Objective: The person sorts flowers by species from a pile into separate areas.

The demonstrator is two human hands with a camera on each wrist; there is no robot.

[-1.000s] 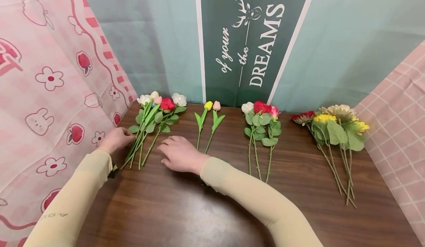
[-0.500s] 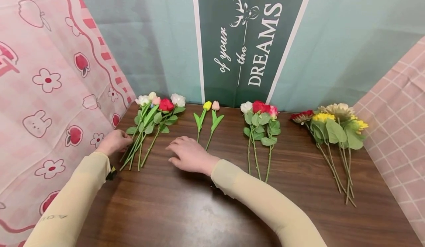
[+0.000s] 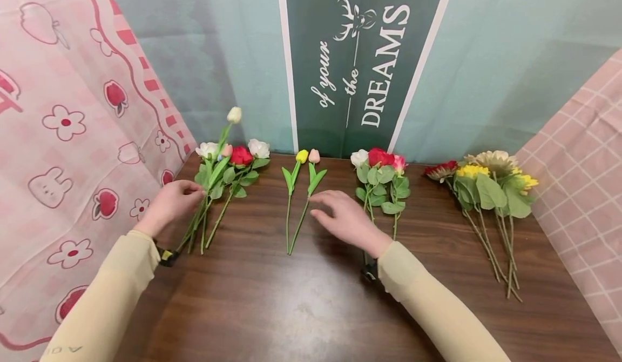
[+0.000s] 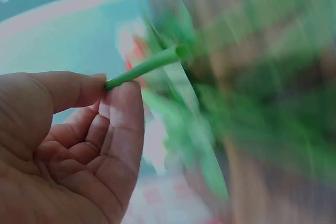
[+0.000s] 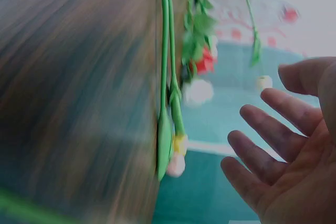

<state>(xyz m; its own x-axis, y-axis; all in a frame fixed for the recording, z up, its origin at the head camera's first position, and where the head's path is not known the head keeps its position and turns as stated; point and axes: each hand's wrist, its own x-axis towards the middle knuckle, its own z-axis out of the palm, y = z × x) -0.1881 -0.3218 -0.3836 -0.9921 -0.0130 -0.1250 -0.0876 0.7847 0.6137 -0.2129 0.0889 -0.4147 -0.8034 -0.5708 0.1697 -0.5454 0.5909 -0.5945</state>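
Note:
My left hand (image 3: 172, 202) pinches the green stem of a white tulip (image 3: 234, 115) between thumb and fingertips, raised above the pile at the left. The stem's cut end (image 4: 180, 52) shows in the left wrist view. Under it lie a white rose (image 3: 207, 149), a red rose (image 3: 241, 155), another white rose (image 3: 259, 148) and a partly hidden pink tulip (image 3: 227, 150). My right hand (image 3: 347, 219) hovers with spread fingers, holding nothing, right of a yellow tulip (image 3: 302, 156) and a pink tulip (image 3: 314, 156) lying side by side.
Right of the middle lie three roses, a red one (image 3: 380, 157) among them, partly behind my right hand. Several sunflower-like stems with a cream bloom (image 3: 493, 165) lie far right. Printed cloths hang around the wooden table (image 3: 272, 308), a green one (image 3: 243, 43) at the back.
My left hand has lifted the white tulip up out of the left pile. The right hand has moved right, past the two tulips, uncovering their stems.

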